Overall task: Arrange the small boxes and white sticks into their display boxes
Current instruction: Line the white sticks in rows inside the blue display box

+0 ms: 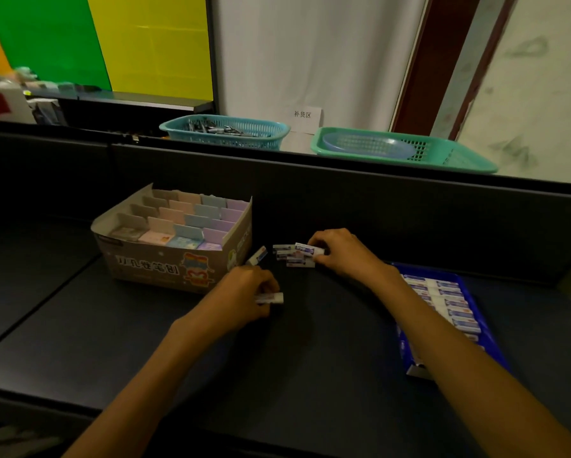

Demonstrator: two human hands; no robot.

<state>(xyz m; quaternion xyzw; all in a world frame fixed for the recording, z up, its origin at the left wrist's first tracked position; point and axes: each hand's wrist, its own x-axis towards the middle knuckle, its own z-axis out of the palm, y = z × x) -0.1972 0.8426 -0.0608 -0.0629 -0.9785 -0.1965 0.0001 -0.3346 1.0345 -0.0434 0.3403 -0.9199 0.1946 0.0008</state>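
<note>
Fingers (267, 287) of left hand (247, 294) curled round one white stick (270, 298), low over dark surface (310, 342). Right hand (340, 251) pinching top stick (308, 249) of loose pile (294, 257). Cardboard display box (175, 239) at left, small boxes (151, 238) inside; blue display box (449, 309) at right, lined with sticks.

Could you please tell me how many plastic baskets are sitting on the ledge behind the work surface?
2: a blue-green basket left of the paper sign, holding small dark items, and a green basket to its right with a bluish lid inside.
</note>
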